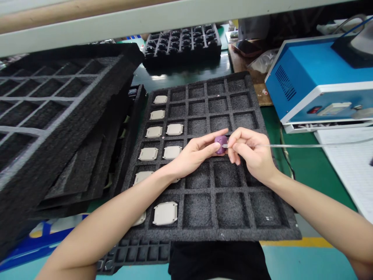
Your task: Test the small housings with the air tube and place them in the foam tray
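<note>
1. Because the fingers wrap around it, the small, rounded purple block (pixel 220 144) shows only in part; its underside is hidden, and its material is hard to make out.
2. A thin, see-through flexible tube (pixel 305 146) with a pale tip is cut off at the right edge of the view. Whether the tip presses into the block or merely overlaps it, I cannot tell.
3. The left forearm covers parts of several flat, squarish beige cases with small corner lugs (pixel 165 213), set in the two left columns of a dark grey foam tray with square compartments (pixel 214 235).
4. A pale horizontal shelf beam (pixel 175 19) crosses the top, and a leaning pile of black foam trays (pixel 87 105) bounds the left side, cut off by the frame.
5. On the right, a blue metal box with white edging (pixel 305 70) stands well apart from the hands; between it and the tray lies a strip of green tabletop (pixel 274 128).
6. Over the tray's middle, the left hand (pixel 198 151) grips the block, thumb on the near side, forefinger stretched out straight beyond it.
7. The right hand (pixel 252 151) pinches the tube near its tip, just beside the block, its fingers curled and its forearm slanting in from the lower right.
</note>
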A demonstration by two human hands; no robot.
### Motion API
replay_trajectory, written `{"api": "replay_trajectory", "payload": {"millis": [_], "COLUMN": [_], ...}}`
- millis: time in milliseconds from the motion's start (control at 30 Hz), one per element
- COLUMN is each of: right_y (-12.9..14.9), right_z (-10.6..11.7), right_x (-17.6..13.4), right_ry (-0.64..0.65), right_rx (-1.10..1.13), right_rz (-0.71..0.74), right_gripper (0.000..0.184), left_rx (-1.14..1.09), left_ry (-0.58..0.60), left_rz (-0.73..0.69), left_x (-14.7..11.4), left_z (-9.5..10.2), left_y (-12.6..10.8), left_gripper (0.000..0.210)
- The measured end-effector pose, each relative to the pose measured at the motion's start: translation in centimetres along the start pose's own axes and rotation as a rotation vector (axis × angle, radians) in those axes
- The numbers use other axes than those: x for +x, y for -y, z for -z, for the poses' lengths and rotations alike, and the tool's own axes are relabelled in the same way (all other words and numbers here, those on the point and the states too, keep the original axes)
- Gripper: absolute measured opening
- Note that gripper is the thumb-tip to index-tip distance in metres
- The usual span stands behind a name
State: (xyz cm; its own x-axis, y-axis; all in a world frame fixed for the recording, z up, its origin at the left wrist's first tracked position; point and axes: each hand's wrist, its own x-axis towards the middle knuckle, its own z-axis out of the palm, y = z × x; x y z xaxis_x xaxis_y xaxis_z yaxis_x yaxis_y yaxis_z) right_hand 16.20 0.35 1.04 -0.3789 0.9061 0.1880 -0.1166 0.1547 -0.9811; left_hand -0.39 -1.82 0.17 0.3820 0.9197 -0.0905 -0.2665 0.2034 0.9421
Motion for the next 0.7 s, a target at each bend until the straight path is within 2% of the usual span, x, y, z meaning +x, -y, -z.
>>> {"api": "replay_trajectory", "payload": {"millis": [700], "right_y": [-0.11], "right_z": [0.12], "right_x": [-0.04], "right_ry": [0.016], "right_rx": [0.037], "right_rz": [0.025], "right_gripper": [0.012], "left_rx": [0.025], "left_ry": [0.018], "left_rz": [-0.048], "left_x": [0.05], "left_z": [0.23], "left_y": [0.19], "left_gripper": [0.036]}}
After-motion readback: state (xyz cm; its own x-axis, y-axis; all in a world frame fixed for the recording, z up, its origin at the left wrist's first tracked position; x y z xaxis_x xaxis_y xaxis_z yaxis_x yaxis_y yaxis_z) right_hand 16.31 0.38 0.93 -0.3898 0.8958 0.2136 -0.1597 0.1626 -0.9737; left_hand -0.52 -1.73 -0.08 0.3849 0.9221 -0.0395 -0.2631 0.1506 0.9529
